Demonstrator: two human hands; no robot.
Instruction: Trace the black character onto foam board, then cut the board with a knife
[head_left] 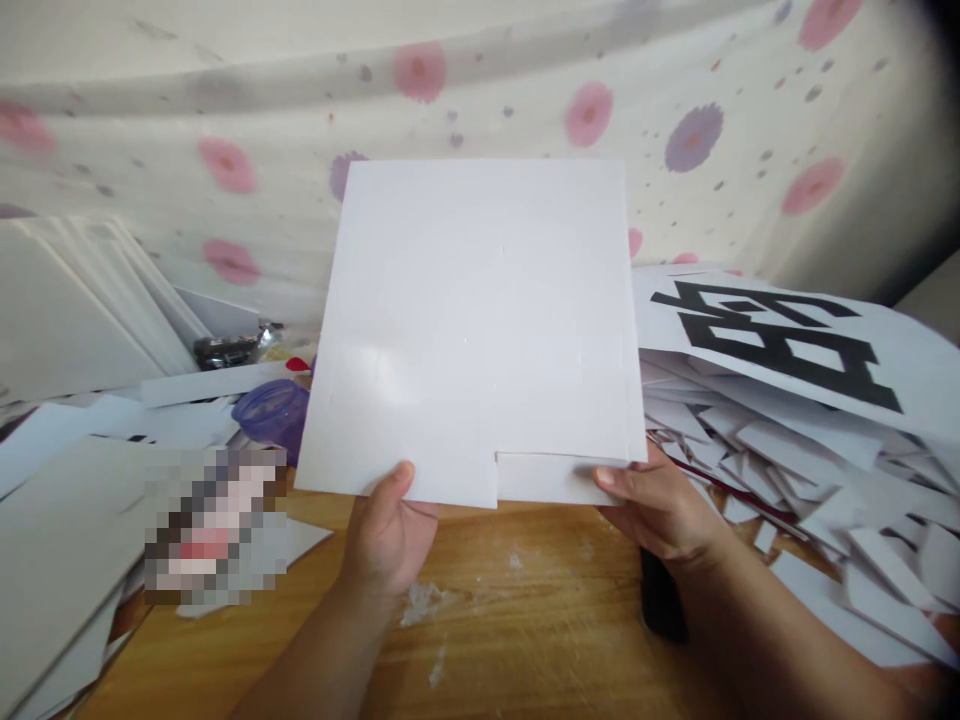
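Observation:
Between my hands I hold up a large white foam board (480,300), tilted toward me above the table. Its lower right has a step cut out, and a second white layer (547,480) shows in that gap behind it. My left hand (390,530) grips the bottom edge left of centre, thumb on the front and fingers behind. At the lower right corner, my right hand (660,495) pinches the board with its thumb on the layer in the gap. The fingers behind the board are mostly hidden.
A wooden table (510,620) bears whitish smears. White boards (67,520) and a purple container (274,415) lie left. Right are a heap of white offcuts (750,450), a sheet with black characters (795,340) and a dark object (662,600). A flowered curtain (300,130) hangs behind.

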